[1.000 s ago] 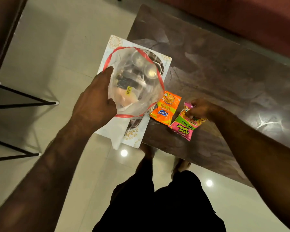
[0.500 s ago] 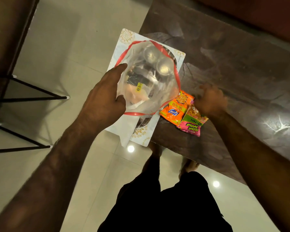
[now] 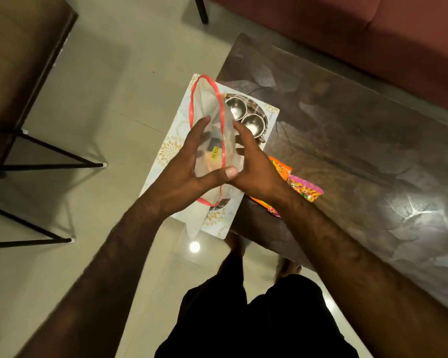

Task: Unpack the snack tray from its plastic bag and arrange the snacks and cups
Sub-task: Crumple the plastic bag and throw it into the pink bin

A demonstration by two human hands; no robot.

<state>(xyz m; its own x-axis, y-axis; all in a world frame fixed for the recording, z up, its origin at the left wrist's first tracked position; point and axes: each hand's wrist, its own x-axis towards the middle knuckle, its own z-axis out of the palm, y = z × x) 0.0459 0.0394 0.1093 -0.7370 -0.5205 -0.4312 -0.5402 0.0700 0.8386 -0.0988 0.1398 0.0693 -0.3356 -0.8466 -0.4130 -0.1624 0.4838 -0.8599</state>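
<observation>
Across the right half of the view, a dark marbled bench runs diagonally, with a red sofa beyond its far edge and a pale tiled floor to its left. Black metal furniture legs stand on the floor at the left margin.

At the bench's left corner lies the snack tray, pale with gold floral motifs; its left part overhangs the bench edge above the floor. Above the tray, a clear plastic bag with a red rim is held up, its mouth toward the far side. Dark and orange items show through the film, too blurred to identify.

The left hand grips the bag: its fingers run up the bag's left side and its thumb crosses the near face. The right hand lays extended fingers against the bag's right side; its thumb is hidden, so whether it pinches the film cannot be told.

An orange packet lies on the bench just right of the tray, partly under the right wrist, and a pink packet lies touching it on the right.

Two steel cups stand upright on the tray's far right part, outside the bag: the far cup and the near cup, side by side.

A yellow price sticker shows inside the bag, between the two hands.
</observation>
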